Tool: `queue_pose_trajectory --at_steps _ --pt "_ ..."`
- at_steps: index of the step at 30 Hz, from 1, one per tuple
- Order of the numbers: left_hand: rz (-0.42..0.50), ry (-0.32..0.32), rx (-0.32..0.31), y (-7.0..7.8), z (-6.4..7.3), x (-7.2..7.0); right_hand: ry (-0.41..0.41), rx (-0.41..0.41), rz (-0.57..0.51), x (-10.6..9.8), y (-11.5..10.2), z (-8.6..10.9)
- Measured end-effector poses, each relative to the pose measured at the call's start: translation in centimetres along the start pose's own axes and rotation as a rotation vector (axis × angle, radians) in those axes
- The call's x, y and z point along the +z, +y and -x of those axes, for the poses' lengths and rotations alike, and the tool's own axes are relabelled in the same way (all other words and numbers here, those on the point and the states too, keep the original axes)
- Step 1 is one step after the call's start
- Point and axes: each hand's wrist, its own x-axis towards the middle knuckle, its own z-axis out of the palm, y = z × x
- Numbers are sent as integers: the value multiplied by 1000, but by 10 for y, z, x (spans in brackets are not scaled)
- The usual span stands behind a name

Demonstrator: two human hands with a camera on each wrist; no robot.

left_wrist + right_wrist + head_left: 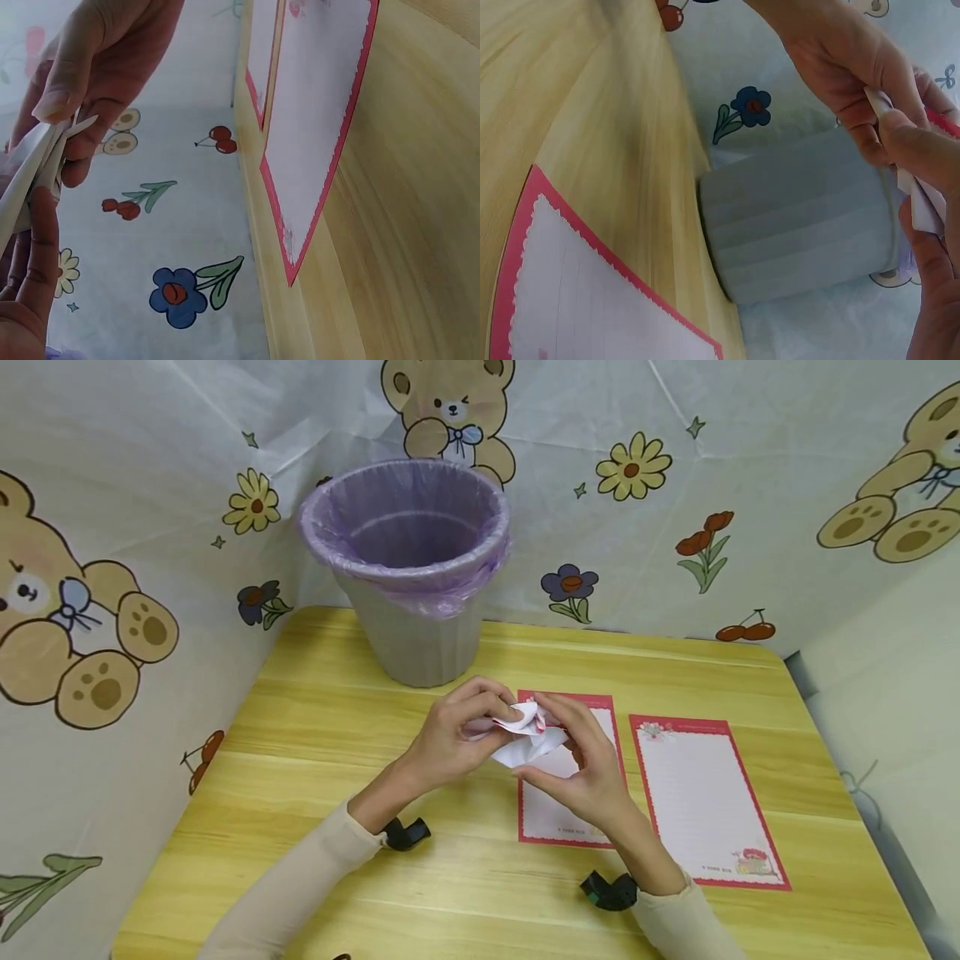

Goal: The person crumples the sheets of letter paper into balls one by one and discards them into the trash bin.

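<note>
Above the table, my left hand (461,731) and right hand (592,764) both grip one crumpled sheet of paper (531,747), white with a bit of red at its edge. The fingers of each hand curl around it from its own side. In the left wrist view the folded paper (30,176) shows as layered white edges pinched by fingers and thumb. Part of the paper (924,206) is covered by the hands in the right wrist view. Below the hands lies a red-bordered letter sheet (551,818), partly hidden by them.
A second red-bordered sheet (705,802) lies flat to the right on the wooden table (315,727). At the back stands a grey bin (420,643) with a purple liner (442,581) over its rim. A bear-and-flower patterned cloth (570,527) hangs behind.
</note>
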Motion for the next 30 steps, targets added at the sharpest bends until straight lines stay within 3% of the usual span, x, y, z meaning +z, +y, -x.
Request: queue_pose_trajectory --at_steps 9,15,21,25,30 --pt "121 -27 -130 4 2 -1 50 -51 70 -2 2 3" --pt "157 -68 -180 3 7 -1 63 -17 -36 -3 4 3" --pt "129 -123 -96 1 7 0 35 -27 -216 -5 3 -1" --pt "70 -139 -45 0 6 0 45 -31 -253 -7 4 -4" --pt "61 -171 -27 2 6 0 45 -32 -293 -11 6 -6"
